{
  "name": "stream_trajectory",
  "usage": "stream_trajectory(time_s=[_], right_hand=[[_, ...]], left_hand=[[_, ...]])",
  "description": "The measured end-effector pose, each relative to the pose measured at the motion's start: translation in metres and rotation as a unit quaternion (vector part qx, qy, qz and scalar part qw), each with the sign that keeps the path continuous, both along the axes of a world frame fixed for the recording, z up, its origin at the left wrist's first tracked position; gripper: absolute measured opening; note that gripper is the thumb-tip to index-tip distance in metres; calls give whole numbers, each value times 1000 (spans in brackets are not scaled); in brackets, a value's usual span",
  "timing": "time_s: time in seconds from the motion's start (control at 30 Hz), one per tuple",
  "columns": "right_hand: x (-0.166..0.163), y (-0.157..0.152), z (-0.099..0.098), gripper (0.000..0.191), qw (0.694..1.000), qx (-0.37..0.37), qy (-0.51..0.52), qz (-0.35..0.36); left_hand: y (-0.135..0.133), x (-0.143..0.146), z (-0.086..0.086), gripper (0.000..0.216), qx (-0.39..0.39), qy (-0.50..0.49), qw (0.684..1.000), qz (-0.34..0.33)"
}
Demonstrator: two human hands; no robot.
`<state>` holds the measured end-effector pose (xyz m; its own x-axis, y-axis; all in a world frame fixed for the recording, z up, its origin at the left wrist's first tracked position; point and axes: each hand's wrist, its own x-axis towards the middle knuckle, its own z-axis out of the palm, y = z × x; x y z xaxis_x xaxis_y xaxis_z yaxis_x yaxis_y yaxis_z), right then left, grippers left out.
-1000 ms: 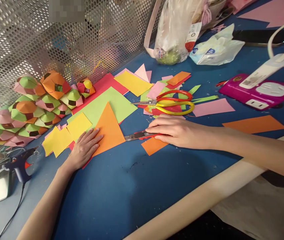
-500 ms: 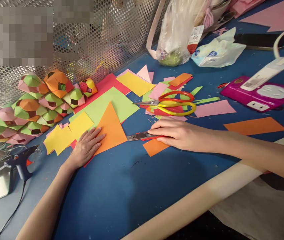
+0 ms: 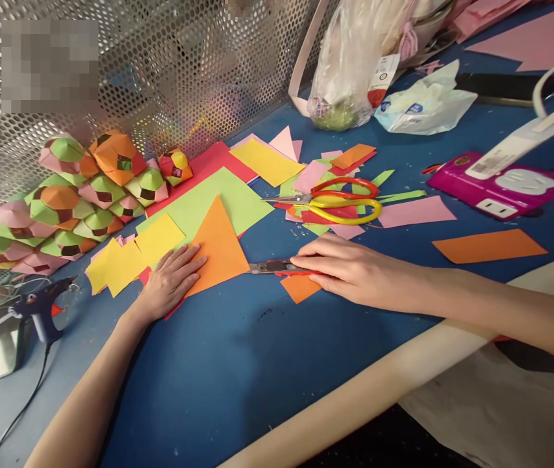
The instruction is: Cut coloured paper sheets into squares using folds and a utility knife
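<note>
My left hand (image 3: pixel 169 281) lies flat with fingers stretched out on the left corner of an orange paper triangle (image 3: pixel 218 247). My right hand (image 3: pixel 349 266) rests over a red utility knife (image 3: pixel 277 266), fingers closed on its handle; the metal blade end points left towards the triangle. A small orange paper piece (image 3: pixel 301 287) lies under that hand. Yellow paper squares (image 3: pixel 130 257) sit left of my left hand, and a green sheet (image 3: pixel 208 198) lies behind the triangle.
Red and yellow scissors (image 3: pixel 339 200) lie on paper scraps behind my right hand. Folded paper balls (image 3: pixel 72 195) pile against the perforated metal wall. A glue gun (image 3: pixel 37 312) stands at the left. A magenta power strip (image 3: pixel 501 185), plastic bags (image 3: pixel 354 58) and an orange strip (image 3: pixel 488 246) lie on the right.
The view has shifted slightly. Both hands stay almost where they were, the left flat on the orange triangle, the right on the knife.
</note>
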<state>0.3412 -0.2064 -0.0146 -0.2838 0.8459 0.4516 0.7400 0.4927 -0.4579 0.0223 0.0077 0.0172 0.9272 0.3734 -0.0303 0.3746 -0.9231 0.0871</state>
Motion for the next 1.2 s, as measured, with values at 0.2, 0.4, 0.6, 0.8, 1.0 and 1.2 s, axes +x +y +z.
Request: stream_trajectory(time_s=[0.2,0.4,0.6,0.8,1.0,1.2], right_hand=[[-5,-1,-3,30,1000,10,-18,-7],[-15,-8,0,36,1000,-3,-20,-9],[-24,-10,1,39,999,-2,-32,-13],[-31,-12,3,42,999,-21,-42,-12],[-38,-11,2,41,998,-15,-57,-17],[-45,-9,3,42,998,-14,-63,-25]], left_hand=[[0,-1,-1,47,-3,-1,1000,1],[-1,0,-1,47,-7,-3,1000,2],[-1,1,-1,48,-9,-1,1000,5],[-3,1,-1,51,-11,-2,1000,8],[-2,1,-2,51,-9,-1,1000,6],[-3,1,-2,49,-6,-3,1000,3]])
